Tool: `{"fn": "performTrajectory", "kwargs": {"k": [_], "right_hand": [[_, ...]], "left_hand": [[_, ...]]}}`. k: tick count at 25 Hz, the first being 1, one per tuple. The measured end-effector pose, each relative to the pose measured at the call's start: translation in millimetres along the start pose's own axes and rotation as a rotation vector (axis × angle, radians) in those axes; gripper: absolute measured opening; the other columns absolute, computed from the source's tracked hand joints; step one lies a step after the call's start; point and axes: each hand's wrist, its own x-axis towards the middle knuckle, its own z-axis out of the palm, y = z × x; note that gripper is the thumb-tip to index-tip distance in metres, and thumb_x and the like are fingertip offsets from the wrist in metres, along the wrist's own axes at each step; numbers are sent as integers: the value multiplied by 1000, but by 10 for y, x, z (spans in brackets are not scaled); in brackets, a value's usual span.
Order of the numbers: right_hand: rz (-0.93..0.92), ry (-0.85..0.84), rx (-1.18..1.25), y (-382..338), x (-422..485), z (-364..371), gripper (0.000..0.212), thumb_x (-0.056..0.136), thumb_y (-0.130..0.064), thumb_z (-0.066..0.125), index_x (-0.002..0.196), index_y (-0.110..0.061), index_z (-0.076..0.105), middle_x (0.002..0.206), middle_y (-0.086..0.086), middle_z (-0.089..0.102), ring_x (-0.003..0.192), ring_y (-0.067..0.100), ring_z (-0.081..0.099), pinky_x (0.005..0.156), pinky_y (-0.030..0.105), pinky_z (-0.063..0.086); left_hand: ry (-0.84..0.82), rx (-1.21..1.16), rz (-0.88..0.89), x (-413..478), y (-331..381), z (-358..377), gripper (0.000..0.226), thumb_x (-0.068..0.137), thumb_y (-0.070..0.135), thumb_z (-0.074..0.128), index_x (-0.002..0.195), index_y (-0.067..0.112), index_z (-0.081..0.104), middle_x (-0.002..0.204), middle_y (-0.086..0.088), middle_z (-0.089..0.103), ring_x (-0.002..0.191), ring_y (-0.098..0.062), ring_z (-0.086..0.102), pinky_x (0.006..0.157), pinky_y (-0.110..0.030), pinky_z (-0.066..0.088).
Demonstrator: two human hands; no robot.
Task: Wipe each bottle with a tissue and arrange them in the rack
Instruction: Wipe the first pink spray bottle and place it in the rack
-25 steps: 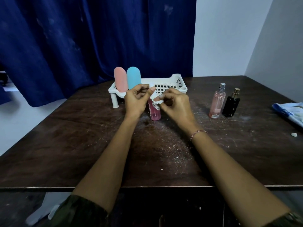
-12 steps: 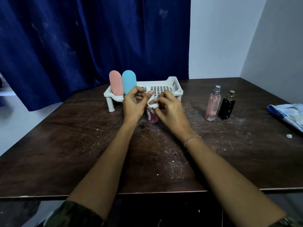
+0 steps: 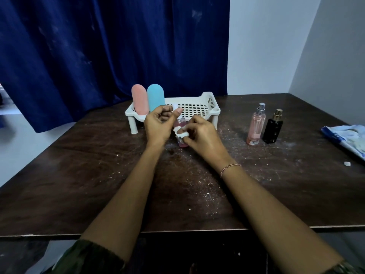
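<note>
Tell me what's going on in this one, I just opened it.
A person is wiping a small pink bottle in front of the rack. The left hand pinches its white top while the right hand rubs a tissue round its body. A tall pink bottle and a blue bottle already stand at the rack's left end. A pale pink spray bottle and a black bottle wait on the table, outside the rack.
</note>
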Motion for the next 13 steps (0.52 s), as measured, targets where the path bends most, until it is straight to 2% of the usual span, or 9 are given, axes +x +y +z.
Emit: {"fn": "performTrajectory", "kwargs": {"k": [2,5,8,11,13], "right_hand": [[-12,-48,-29,-13,-11,23,22,76,-4,70,97,-4,70,95,7,56,91,22,57,88,37,49],[-62,-25,-58,-38,-27,33,20,77,-1,67,97,-3,69,96,9,55,91,24,58,87,38,50],[-21,-46,-48,-52,-12,12,20,78,-5,68,98,-4,70,97,7,56,92,23,57,88,36,48],[13,-158,-113,-38,5,0,20,80,-12,68,98,-2,70,97,8,56,91,23,57,86,40,47],[-33,-149,-132,-52,-3,-2,21,81,-10,67,100,-2,69,99,9,56,90,24,57,86,39,49]], "left_hand": [[32,-14,-3,11,-20,-33,17,74,17,78,76,16,61,68,-3,59,65,-15,53,59,-21,47],[47,-31,-13,16,-13,-50,17,75,14,77,73,17,60,66,-4,57,60,-12,51,56,-18,46],[54,-18,-6,19,0,-45,18,74,15,77,71,18,60,64,0,58,57,-5,52,57,-15,47],[70,-16,-5,23,-11,-65,17,75,15,77,71,17,60,65,1,59,62,-10,54,58,-15,47],[72,-13,-11,30,-18,-74,17,75,15,77,72,17,60,67,-1,60,64,-13,56,59,-16,48]]}}
